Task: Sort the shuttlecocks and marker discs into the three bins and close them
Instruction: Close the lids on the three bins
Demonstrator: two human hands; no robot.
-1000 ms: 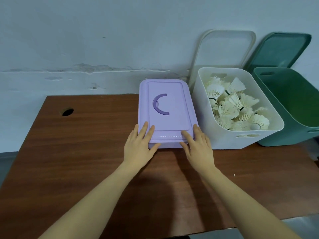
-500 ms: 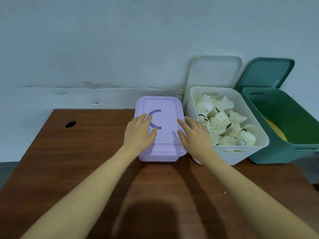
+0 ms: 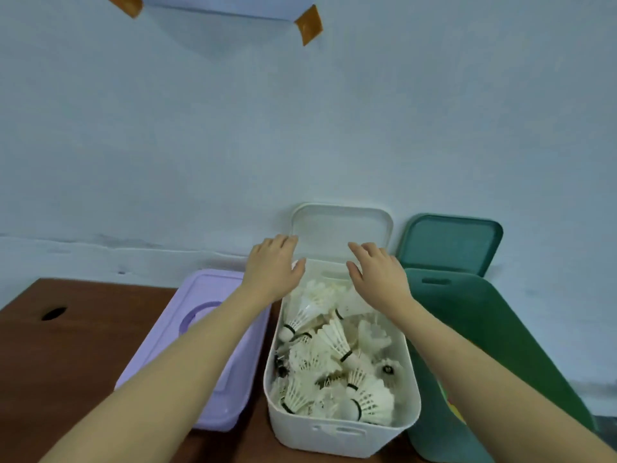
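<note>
Reaching over the white bin [image 3: 340,429] for its white lid [image 3: 340,228], propped against the wall behind.

Left hand [image 3: 272,267] and right hand [image 3: 377,274] loosely spread, gripping nothing; probably light, stiff, slick plastic, best pinched at both side edges above the fragile shuttlecocks [image 3: 334,359].

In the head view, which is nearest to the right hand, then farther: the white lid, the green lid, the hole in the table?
From the right hand:
1. White lid, leaning on the wall just beyond the fingers.
2. Green lid, on the wall to its right.
3. Table hole, far left.
</note>
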